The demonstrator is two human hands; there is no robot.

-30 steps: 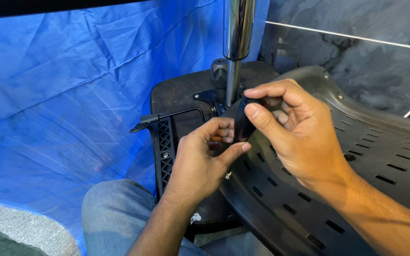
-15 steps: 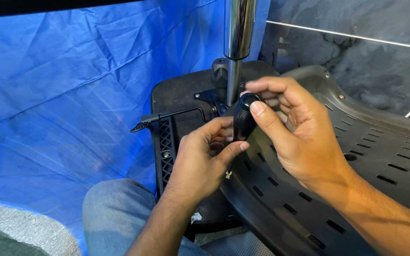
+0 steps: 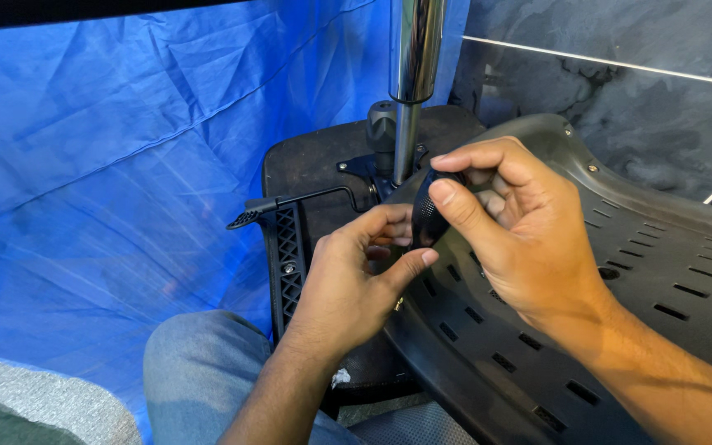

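Observation:
A black ribbed knob (image 3: 425, 216) sits where the slotted grey chair back (image 3: 620, 272) meets the underside of the black chair seat (image 3: 315, 165). My right hand (image 3: 512, 231) pinches that knob between thumb and fingers. My left hand (image 3: 352, 284) rests just below it, fingers curled against the joint and thumb on the chair back's edge; what its fingertips touch is hidden. A chrome gas-lift column (image 3: 412, 74) rises from the seat mechanism just behind the knob.
A black lever with a flat paddle end (image 3: 245, 218) sticks out to the left of the mechanism. Blue sheeting (image 3: 109, 148) covers the left. My knee in blue jeans (image 3: 199, 371) is below. Dark marbled tile (image 3: 620, 74) lies behind.
My right hand's fingers have shifted around the knob, the thumb now lying across its ribbed face. The left hand and the chair have barely moved.

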